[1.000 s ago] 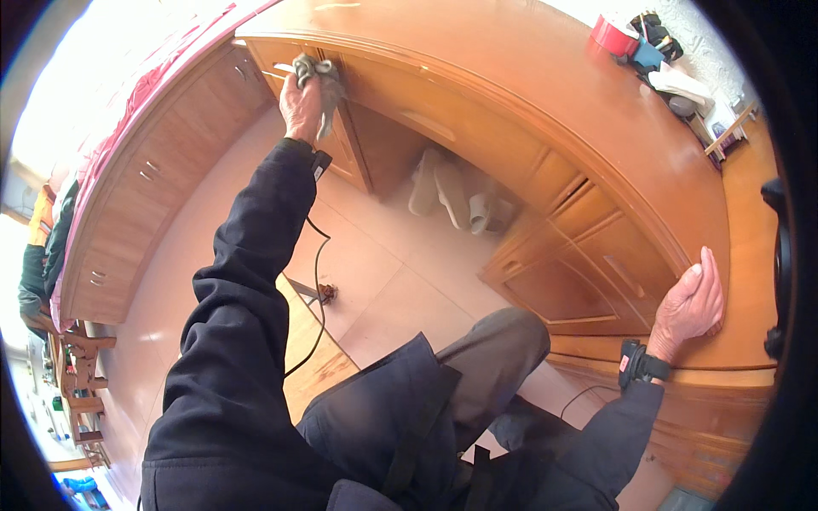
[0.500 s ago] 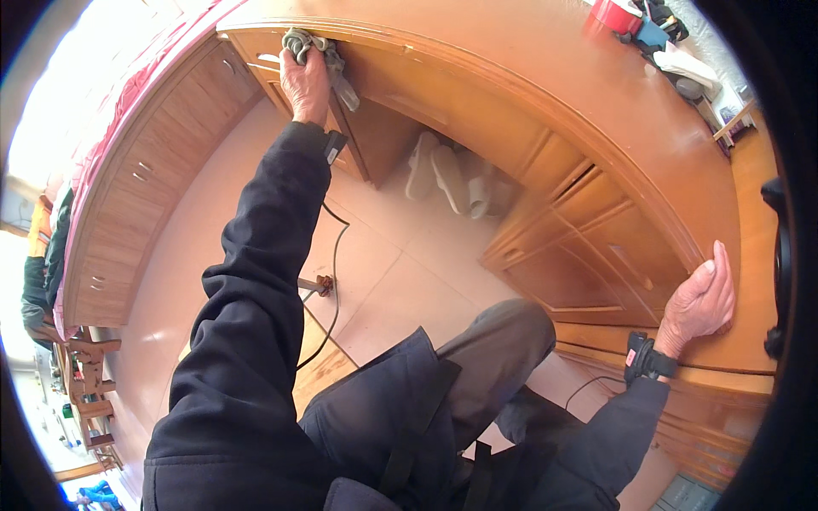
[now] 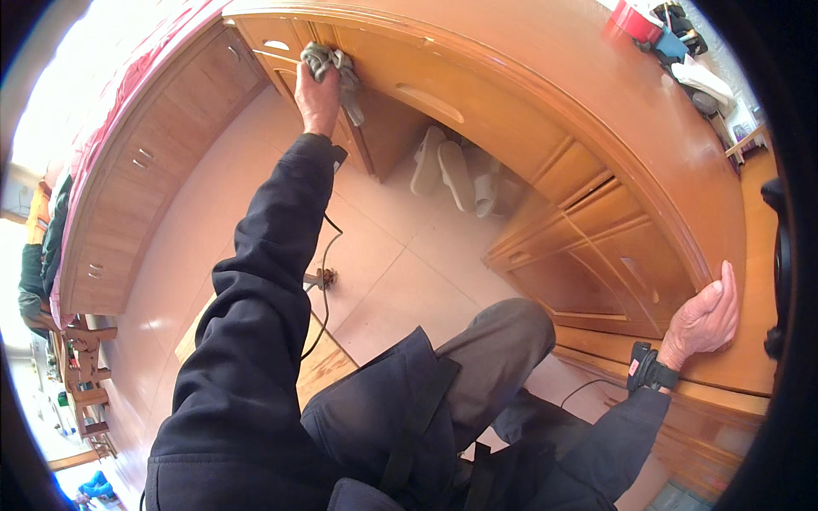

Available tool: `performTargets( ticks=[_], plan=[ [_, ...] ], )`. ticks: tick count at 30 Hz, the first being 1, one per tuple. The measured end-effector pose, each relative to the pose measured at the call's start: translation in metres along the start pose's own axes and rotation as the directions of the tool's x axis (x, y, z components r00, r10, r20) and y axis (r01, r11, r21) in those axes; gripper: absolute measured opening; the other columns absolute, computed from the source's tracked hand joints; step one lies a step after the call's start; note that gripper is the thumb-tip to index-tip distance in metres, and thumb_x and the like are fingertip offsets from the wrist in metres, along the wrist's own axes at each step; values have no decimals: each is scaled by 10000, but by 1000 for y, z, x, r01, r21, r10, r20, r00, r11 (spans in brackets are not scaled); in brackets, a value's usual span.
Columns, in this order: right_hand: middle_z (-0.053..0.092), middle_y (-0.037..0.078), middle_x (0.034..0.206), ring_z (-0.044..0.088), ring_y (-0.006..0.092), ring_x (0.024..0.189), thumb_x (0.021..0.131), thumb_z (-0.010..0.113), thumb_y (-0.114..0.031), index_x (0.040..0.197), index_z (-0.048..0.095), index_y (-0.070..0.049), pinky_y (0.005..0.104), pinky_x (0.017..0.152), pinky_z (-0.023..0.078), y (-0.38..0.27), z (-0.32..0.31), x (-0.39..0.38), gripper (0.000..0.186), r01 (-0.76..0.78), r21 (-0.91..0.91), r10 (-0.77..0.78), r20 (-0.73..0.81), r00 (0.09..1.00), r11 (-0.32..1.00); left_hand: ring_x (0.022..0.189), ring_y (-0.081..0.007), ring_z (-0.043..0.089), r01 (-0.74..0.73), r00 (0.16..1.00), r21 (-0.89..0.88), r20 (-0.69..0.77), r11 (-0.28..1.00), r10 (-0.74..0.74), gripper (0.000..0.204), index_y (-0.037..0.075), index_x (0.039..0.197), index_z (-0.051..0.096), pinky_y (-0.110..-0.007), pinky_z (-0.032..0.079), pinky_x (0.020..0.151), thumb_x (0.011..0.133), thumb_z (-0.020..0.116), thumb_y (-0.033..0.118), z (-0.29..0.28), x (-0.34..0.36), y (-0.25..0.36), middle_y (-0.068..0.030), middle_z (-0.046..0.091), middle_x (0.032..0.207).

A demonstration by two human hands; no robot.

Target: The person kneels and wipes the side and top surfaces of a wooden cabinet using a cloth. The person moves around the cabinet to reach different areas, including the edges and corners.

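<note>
Measured against the wooden desk [image 3: 596, 111], the nearest thing is the person's bent knee in grey trousers [image 3: 498, 341], low in front of the desk's right-hand drawer block [image 3: 588, 255]. The right hand [image 3: 705, 319] lies flat on the desk's near right edge, fingers together and pressed on the wood, gripping nothing; a dark watch [image 3: 648, 372] sits on its wrist. It has kept this place over the last second.

Under the desk, in the knee space between the two drawer blocks, three pale slippers [image 3: 452, 175] lie on the tiled floor. A black cable [image 3: 319, 281] runs over the floor to the left of the desk.

Farther off, the left hand [image 3: 317, 98] is clenched around one grey cloth [image 3: 334, 68] and presses it against the front of the desk's left drawer block, just below the top edge. A second ago the cloth was higher, at the desk's top edge; it has since come down onto the drawer front.

At the desk's far right corner stand one red container [image 3: 632, 19], whose contents cannot be made out, and a small clutter of dark and white items [image 3: 690, 60] beside it.
</note>
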State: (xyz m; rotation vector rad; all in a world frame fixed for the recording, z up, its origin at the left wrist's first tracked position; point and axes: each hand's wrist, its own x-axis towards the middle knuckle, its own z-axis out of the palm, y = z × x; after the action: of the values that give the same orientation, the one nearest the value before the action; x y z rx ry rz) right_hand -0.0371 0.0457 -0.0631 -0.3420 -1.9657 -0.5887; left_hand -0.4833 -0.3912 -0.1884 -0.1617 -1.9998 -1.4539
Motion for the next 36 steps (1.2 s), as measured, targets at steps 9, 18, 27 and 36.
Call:
performTargets(
  ticks=[9,18,27,36],
  plan=[
    [739,85,1059,693,278,963,1027,417,-260,1047,725,-38,395,849,526,-4,-1,1,380,2,1,-2,-28,1000,1000,847,-178,646,212,975,153,35,965,-220,363,50,1067,635,-341,513,771,863,751,328,-4,-45,-47,-87,691,882],
    [738,94,1049,695,279,944,1035,414,-265,1048,725,-37,395,830,529,-3,-1,2,385,18,5,-18,-35,999,1000,834,-228,641,-38,995,-211,-100,977,17,368,6,1037,597,-378,506,765,896,711,326,-9,27,40,-124,678,909],
    [737,89,1058,693,279,954,1031,416,-251,1059,723,-41,393,836,528,-2,0,1,373,15,-36,-16,-28,999,999,950,-382,668,11,999,66,-46,998,-8,433,41,1141,605,-439,509,827,872,706,365,4,-14,-1,-223,692,1005],
    [737,63,1069,693,260,964,1031,427,-255,1058,726,-60,390,843,526,-1,0,-1,359,13,-76,-15,-26,1000,997,847,-107,608,450,893,-267,107,852,-438,243,43,1090,625,-283,508,740,911,709,186,10,-79,-50,-17,662,944]
  ],
)
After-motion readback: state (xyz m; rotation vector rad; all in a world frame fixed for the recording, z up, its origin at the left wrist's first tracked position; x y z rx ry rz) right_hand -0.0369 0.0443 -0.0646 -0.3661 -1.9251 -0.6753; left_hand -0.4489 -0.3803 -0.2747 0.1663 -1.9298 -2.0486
